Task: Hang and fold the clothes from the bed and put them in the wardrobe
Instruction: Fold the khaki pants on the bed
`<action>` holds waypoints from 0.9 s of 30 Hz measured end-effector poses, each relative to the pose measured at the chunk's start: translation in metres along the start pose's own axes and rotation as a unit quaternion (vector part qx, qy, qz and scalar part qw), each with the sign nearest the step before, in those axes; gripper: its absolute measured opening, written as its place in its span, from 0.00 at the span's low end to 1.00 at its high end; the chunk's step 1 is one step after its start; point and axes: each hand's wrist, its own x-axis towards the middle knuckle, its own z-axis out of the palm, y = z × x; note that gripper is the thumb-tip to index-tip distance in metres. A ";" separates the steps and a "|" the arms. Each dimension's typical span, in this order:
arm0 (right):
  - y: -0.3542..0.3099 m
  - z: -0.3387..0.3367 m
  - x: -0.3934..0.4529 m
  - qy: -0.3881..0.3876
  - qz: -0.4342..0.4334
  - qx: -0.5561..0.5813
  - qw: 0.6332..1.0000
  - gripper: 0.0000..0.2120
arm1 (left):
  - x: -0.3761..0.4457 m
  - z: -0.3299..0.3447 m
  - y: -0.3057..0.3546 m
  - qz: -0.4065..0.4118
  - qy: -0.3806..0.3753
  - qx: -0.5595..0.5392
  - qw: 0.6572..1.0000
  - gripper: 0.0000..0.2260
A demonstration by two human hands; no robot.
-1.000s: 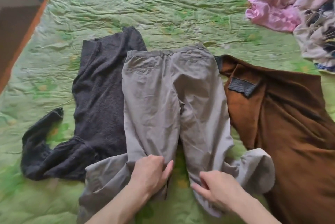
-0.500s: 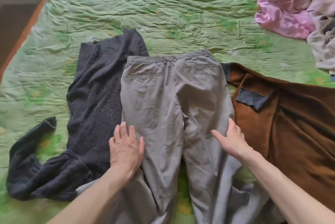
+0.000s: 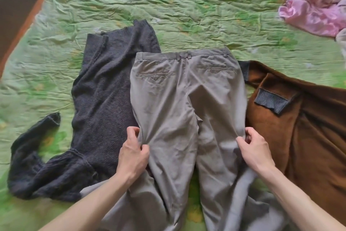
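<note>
Fingers of both hands are pinched onto cloth: the left hand (image 3: 133,153) is curled around the outer seam of the left leg of the grey trousers (image 3: 184,111), thumb on top, and the right hand (image 3: 255,151) is clamped the same way on the outer seam of the right leg. Head view, the only one: the trousers are laid back-side up w/ waistband away from the viewer, roughly at the middle of the green bedspread (image 3: 187,6), legs trailing toward the near edge and bunched there. Partly under their left side a dark grey knitted sweater (image 3: 104,99) is spread; just beside their right side, touching, a brown jacket (image 3: 309,137) is laid. At the far right corner a pink crumpled garment (image 3: 314,6) is heaped, well apart. No wardrobe or hanger is in view. Progress, as judged: early. Trousers are flattened but not yet folded; approx. four garments are left on the bed, nothing seen put away.
</note>
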 end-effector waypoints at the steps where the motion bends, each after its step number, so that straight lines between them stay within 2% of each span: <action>1: 0.002 -0.002 -0.006 -0.003 -0.008 -0.011 1.000 0.08 | -0.004 -0.003 -0.002 0.008 -0.017 0.001 1.000 0.17; 4: 0.007 -0.005 -0.019 -0.038 -0.027 -0.066 0.997 0.12 | -0.016 -0.010 -0.008 0.030 -0.055 0.017 0.998 0.12; 7: 0.005 -0.004 -0.013 -0.084 -0.017 -0.109 0.990 0.12 | -0.012 -0.012 -0.010 0.016 -0.072 0.048 0.996 0.13; 12: -0.010 -0.007 0.026 -0.012 0.016 -0.072 0.997 0.17 | 0.038 -0.014 -0.001 -0.052 0.008 0.026 0.998 0.18; 15: -0.030 -0.008 0.066 0.039 -0.016 -0.037 0.998 0.21 | 0.077 -0.018 0.007 -0.053 0.016 0.029 0.998 0.20; 18: -0.059 -0.010 0.113 0.041 -0.069 -0.040 0.996 0.25 | 0.117 -0.023 0.020 -0.063 0.007 0.029 0.998 0.25; 21: -0.088 -0.014 0.165 0.038 -0.100 -0.052 0.993 0.29 | 0.157 -0.023 0.032 -0.048 0.011 0.017 0.999 0.25; 25: -0.122 -0.006 0.217 -0.019 -0.047 -0.016 0.999 0.38 | 0.213 -0.020 0.051 0.009 0.053 -0.044 0.998 0.24; 27: -0.128 0.003 0.229 -0.005 -0.041 0.009 0.999 0.37 | 0.232 -0.018 0.066 0.028 0.088 -0.104 0.990 0.26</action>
